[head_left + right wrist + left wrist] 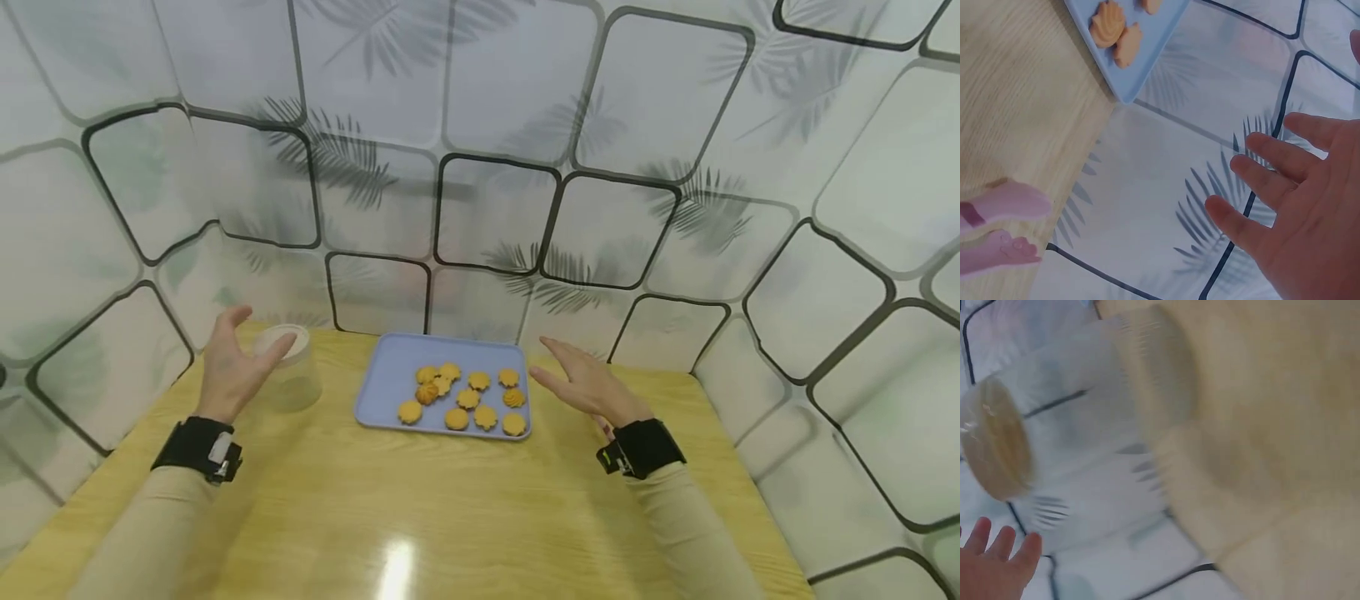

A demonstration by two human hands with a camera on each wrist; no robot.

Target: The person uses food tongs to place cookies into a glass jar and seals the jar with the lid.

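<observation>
A light blue tray (390, 375) lies on the yellow wooden table (420, 508) and carries several golden flower-shaped cookies (468, 398). My left hand (232, 362) hovers open just left of a clear plastic jar (288, 367) at the table's back left, fingers spread, holding nothing. The jar (1079, 431) looks blurred in the left wrist view, with my fingertips (1004, 550) beside it. My right hand (588, 379) floats open to the right of the tray, fingers straight. In the right wrist view the tray corner (1138, 69) and two cookies (1116, 34) show above my fingers (1272, 187).
A tiled wall with leaf prints (495, 208) closes in the table at the back and both sides. A pink object (997, 228) lies on the table edge in the right wrist view. The table's near half is bare wood.
</observation>
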